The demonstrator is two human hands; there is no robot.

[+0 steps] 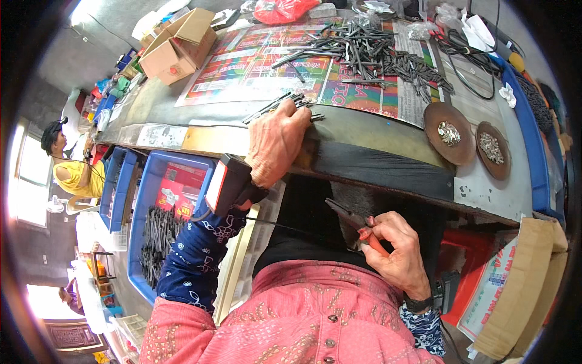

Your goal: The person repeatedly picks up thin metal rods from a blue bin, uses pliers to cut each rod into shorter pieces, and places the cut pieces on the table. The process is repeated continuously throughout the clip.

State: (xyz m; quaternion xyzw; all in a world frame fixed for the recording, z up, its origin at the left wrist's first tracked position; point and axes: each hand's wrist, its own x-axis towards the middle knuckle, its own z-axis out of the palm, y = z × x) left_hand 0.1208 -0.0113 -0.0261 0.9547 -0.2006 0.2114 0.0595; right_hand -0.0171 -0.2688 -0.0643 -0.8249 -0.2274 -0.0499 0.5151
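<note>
My left hand (277, 141) is at the near edge of the table, its fingers curled round a small bunch of thin black strips (267, 110). Strip ends stick out on both sides of the fingers. In front of my lap, my right hand (397, 247) grips a pair of pliers (344, 212) by the red handles, with the metal jaws pointing up and left. A large heap of similar black strips (370, 51) lies farther back on the printed sheets. What my left fingertips touch underneath is hidden.
Two round brown dishes of small metal pieces, one dish (434, 115) left of the other (483, 134), sit at the right. A blue bin (137, 267) of black strips stands below left. An open cardboard box (176, 51) is at the back left; another person (82, 173) sits far left.
</note>
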